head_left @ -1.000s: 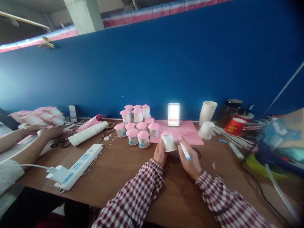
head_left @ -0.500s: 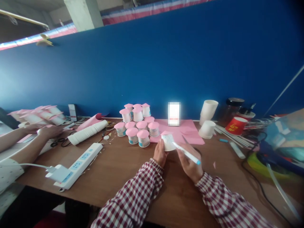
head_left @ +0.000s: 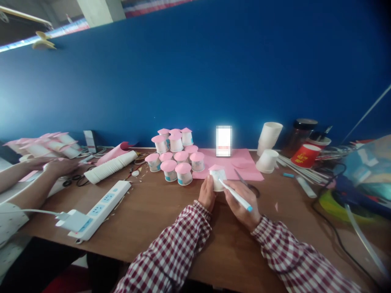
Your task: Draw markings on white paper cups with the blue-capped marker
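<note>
My left hand [head_left: 207, 193] is closed around the left side of a white paper cup [head_left: 218, 184] that stands upside down with a pink paper cone on top. Pale marks show on the cup's side. In my right hand [head_left: 244, 205] is a white marker [head_left: 237, 197] with a light blue end, its tip against the cup. Several finished-looking cups with pink tops [head_left: 183, 173] stand in a group left of my hands. Behind the cup lies a pink paper sheet [head_left: 250, 162], with scissors [head_left: 244, 182] partly hidden by my right hand.
A power strip [head_left: 105, 207] and a stack of white cups [head_left: 110, 167] lie to the left, near a co-worker's hands [head_left: 56, 167]. More white cups [head_left: 267, 161], a red cup [head_left: 306, 156], a blue cap [head_left: 288, 175] and a glue stick [head_left: 306, 187] are on the right. A blue partition [head_left: 195, 73] rises behind.
The marker tip has moved left and down onto the cup's side. My right hand has shifted slightly left, uncovering more of the scissors. The whole view has tilted a little.
</note>
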`<state>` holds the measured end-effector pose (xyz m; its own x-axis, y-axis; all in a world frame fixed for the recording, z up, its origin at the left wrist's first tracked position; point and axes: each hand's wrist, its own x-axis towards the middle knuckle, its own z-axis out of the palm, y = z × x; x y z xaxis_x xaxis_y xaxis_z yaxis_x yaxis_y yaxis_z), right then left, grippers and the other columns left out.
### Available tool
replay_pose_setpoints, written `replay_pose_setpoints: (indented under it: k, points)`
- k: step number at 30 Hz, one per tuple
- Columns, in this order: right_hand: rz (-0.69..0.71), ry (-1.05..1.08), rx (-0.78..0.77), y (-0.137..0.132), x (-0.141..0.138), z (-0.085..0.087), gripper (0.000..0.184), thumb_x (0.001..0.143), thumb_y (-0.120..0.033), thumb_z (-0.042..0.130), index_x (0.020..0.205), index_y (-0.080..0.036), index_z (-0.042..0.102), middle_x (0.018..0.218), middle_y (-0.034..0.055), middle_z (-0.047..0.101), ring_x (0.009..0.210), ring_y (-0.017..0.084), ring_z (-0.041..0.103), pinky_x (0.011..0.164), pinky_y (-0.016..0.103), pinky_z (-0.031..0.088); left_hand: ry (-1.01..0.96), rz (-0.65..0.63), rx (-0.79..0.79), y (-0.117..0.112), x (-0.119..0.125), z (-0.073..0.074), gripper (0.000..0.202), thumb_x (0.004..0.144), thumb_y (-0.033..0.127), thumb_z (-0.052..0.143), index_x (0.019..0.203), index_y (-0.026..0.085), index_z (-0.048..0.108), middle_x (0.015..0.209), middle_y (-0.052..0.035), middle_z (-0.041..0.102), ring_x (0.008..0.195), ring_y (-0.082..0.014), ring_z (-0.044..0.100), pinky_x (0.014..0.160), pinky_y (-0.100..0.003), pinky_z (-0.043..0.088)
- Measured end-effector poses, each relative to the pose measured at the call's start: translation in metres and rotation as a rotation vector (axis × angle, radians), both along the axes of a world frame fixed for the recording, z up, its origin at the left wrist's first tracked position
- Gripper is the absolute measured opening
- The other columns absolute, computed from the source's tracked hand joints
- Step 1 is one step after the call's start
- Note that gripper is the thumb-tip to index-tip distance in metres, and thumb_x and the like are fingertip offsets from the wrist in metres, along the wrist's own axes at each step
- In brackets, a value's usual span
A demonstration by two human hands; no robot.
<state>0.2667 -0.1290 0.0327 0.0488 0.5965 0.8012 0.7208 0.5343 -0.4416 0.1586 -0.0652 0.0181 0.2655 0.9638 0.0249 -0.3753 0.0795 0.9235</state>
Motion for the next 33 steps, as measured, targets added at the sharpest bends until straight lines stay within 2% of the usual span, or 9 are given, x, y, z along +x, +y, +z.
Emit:
replay_pose_setpoints:
  k: [5,10,14,20,28,33]
  points:
    - [-0.013,0.001,0.016,-0.0003,-0.0003,0.0022,0.019,0.084,-0.018,0.051,0.100,-0.017,0.061,0.090,0.0077,0.067,0.083,0.018,0.063,0.076,0.033,0.053,0.019,0.032,0.014,-0.0010,0.0003,0.0018,0.047,0.079,0.056,0.047,0.091,0.013,0.059,0.075,-0.0063,0.064,0.068,-0.0160,0.057,0.063,-0.028,0.046]
    - [-0.003,-0.013,0.006,-0.0002,-0.0008,0.0032,0.019,0.085,-0.020,0.050,0.099,-0.017,0.062,0.089,0.0080,0.067,0.081,0.018,0.063,0.074,0.032,0.053,0.088,0.080,0.030,-0.0026,-0.0020,0.0050,0.038,0.081,0.050,0.049,0.091,0.016,0.062,0.082,-0.0089,0.066,0.087,-0.0206,0.059,0.076,-0.032,0.050]
    - [0.001,0.001,0.011,0.0001,-0.0007,0.0033,0.019,0.085,-0.019,0.050,0.100,-0.016,0.062,0.091,0.0081,0.067,0.084,0.018,0.063,0.076,0.032,0.053,0.137,0.081,0.096,-0.0011,-0.0041,0.0046,0.037,0.083,0.046,0.048,0.092,0.014,0.063,0.092,-0.0109,0.067,0.094,-0.0219,0.059,0.084,-0.033,0.048]
    - [0.006,0.005,0.010,0.0004,-0.0010,0.0025,0.020,0.085,-0.018,0.051,0.102,-0.017,0.062,0.092,0.0078,0.067,0.085,0.018,0.063,0.077,0.032,0.053,0.151,0.036,0.133,-0.0011,-0.0047,0.0036,0.044,0.088,0.046,0.036,0.101,0.012,0.061,0.104,-0.0123,0.065,0.094,-0.0209,0.060,0.087,-0.032,0.047]
    - [0.002,-0.004,0.008,0.0001,-0.0008,0.0019,0.020,0.084,-0.016,0.051,0.102,-0.016,0.061,0.093,0.0080,0.067,0.085,0.018,0.062,0.077,0.032,0.052,0.170,0.048,0.143,-0.0014,-0.0054,0.0054,0.041,0.088,0.044,0.037,0.099,0.013,0.062,0.101,-0.0122,0.066,0.092,-0.0204,0.060,0.085,-0.032,0.048]
    - [-0.038,-0.033,0.021,0.0003,0.0009,-0.0008,0.021,0.084,-0.017,0.052,0.103,-0.017,0.061,0.093,0.0070,0.067,0.086,0.018,0.063,0.079,0.032,0.052,0.068,0.008,0.035,0.0007,-0.0027,-0.0022,0.044,0.083,0.050,0.045,0.099,0.014,0.063,0.095,-0.0111,0.066,0.087,-0.0204,0.062,0.081,-0.033,0.050]
